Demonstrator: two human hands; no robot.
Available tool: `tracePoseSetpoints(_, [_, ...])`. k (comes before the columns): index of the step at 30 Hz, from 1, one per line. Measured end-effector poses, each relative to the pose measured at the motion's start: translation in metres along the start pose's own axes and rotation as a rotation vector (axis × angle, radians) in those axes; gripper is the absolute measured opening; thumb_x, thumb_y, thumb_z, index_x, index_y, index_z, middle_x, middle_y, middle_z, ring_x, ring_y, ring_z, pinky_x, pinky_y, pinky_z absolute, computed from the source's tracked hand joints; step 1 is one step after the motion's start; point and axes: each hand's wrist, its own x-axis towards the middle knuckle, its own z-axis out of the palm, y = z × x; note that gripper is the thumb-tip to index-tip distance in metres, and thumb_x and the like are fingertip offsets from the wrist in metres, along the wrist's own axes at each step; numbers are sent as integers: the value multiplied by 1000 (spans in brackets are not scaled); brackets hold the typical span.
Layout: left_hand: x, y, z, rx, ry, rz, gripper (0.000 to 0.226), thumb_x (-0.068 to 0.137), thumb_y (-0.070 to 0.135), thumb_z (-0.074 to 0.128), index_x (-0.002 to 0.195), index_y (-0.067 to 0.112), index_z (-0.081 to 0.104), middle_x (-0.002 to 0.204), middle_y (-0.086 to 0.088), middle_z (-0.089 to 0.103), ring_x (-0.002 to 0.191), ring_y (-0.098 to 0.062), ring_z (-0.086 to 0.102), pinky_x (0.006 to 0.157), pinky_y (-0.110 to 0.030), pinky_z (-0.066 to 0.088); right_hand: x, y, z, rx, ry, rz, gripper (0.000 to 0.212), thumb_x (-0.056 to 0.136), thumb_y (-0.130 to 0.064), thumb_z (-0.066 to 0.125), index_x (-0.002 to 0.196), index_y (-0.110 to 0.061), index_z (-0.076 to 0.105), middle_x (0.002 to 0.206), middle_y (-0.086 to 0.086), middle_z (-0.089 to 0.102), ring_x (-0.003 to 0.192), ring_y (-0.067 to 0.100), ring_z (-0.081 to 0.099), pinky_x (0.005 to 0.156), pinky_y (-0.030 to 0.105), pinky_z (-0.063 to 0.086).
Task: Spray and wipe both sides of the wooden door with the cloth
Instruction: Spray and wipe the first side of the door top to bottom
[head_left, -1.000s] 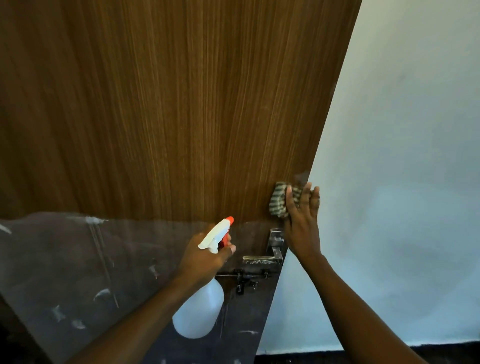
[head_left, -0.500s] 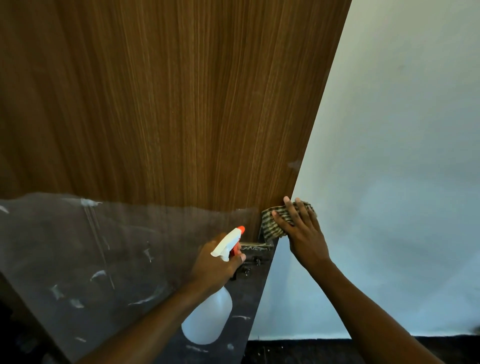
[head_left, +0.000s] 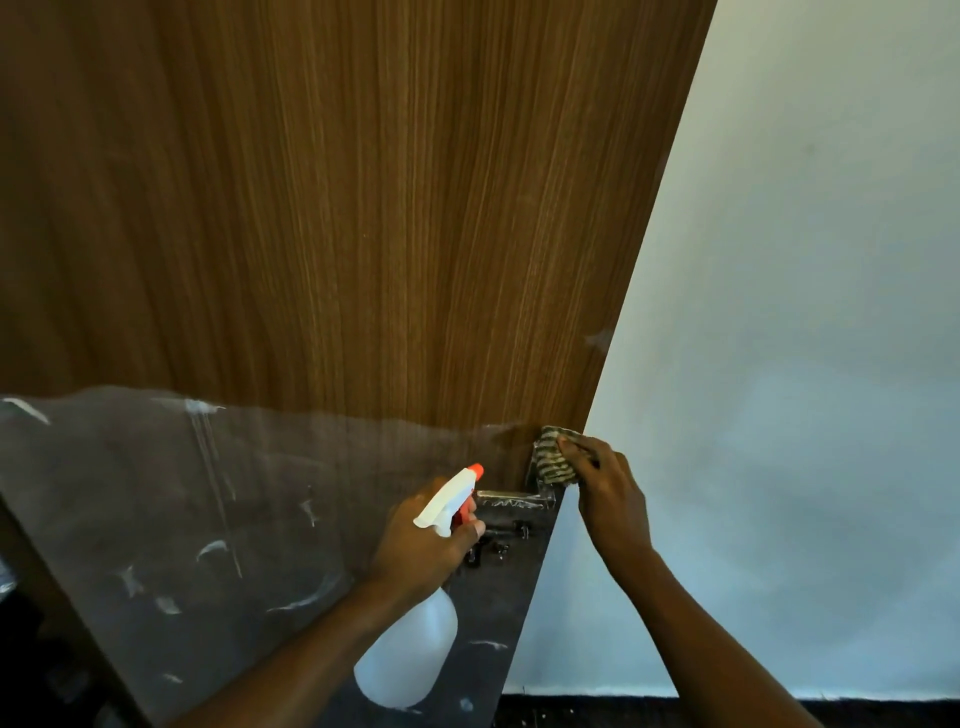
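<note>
The right hand (head_left: 608, 493) grips the cloth (head_left: 553, 460) against the door (head_left: 363, 234) at its right edge, just above the handle (head_left: 514, 499). The left hand (head_left: 421, 540) grips the spray bottle (head_left: 410, 660); the wall (head_left: 805, 364) lies right of the edge.

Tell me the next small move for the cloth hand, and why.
Probably slide the cloth leftward across the bare wood of the door. The right hand holds it against the door's right edge, directly above the lever handle, which blocks a straight downward stroke; the left hand only holds the spray bottle.
</note>
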Motion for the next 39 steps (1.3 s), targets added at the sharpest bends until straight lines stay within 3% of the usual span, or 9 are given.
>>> tracePoseSetpoints(5, [0, 3, -2, 20, 14, -4, 60, 73, 42, 74, 124, 18, 52, 116, -5, 61, 100, -23, 60, 89, -37, 55, 21, -45, 20, -112, -160, -123, 65, 60, -19, 96, 120, -17, 71, 125, 12, 66, 114, 36, 63, 91, 51, 56])
tracePoseSetpoints(11, [0, 7, -1, 7, 35, -20, 60, 75, 36, 74, 126, 17, 49, 120, -4, 58, 105, -22, 57, 87, -31, 53, 13, -35, 25, -69, -161, -232, 62, 60, -17, 95, 117, -15, 72, 124, 12, 66, 113, 38, 64, 90, 50, 56])
tracePoseSetpoints(16, [-7, 9, 4, 78, 47, -32, 46, 79, 35, 72, 115, 22, 46, 114, 1, 55, 90, -13, 53, 80, -23, 47, -19, 10, 4, 43, 3, 130, 47, 78, 14, 70, 120, -7, 70, 120, 15, 67, 106, 37, 65, 83, 41, 58])
tracePoseSetpoints(19, [-8, 10, 10, 116, 75, -54, 63, 79, 36, 72, 131, 16, 43, 130, -4, 53, 111, -22, 54, 89, -27, 48, -19, 21, -5, 112, 72, 293, 41, 85, 7, 72, 124, -3, 67, 116, 17, 67, 101, 35, 66, 83, 35, 55])
tracePoseSetpoints(24, [-4, 18, 11, 28, 59, -78, 60, 80, 30, 72, 131, 15, 42, 130, -5, 52, 103, -16, 50, 85, -24, 45, 13, -28, 9, 160, 96, 160, 47, 83, 5, 72, 128, -6, 65, 120, 14, 62, 107, 26, 59, 85, 34, 55])
tracePoseSetpoints(28, [-2, 16, 4, 20, 71, -74, 64, 79, 31, 72, 132, 14, 42, 130, -6, 53, 101, -15, 50, 93, -29, 46, 25, -71, 37, 64, -65, -95, 53, 68, -9, 90, 118, -13, 72, 122, 13, 67, 109, 34, 66, 87, 43, 57])
tracePoseSetpoints(33, [-4, 13, -12, -9, 84, -95, 63, 79, 31, 72, 132, 15, 40, 124, 1, 50, 99, -11, 44, 90, -27, 44, 25, -54, 32, -65, -118, -253, 69, 59, -27, 96, 122, -18, 69, 124, 13, 66, 107, 35, 67, 76, 46, 62])
tracePoseSetpoints(36, [-5, 9, -22, -34, 89, -88, 53, 80, 29, 71, 125, 20, 43, 113, 5, 47, 98, -10, 45, 85, -23, 42, 29, -47, 23, -18, 71, -76, 54, 71, -8, 87, 122, -12, 69, 120, 14, 65, 102, 34, 65, 72, 43, 62])
tracePoseSetpoints(39, [-7, 5, -30, -77, 109, -96, 44, 80, 27, 71, 112, 26, 41, 109, 5, 48, 97, -12, 47, 84, -24, 42, 36, -80, 37, 79, 153, 130, 51, 76, -5, 83, 125, -9, 68, 121, 16, 64, 106, 37, 62, 83, 49, 59])
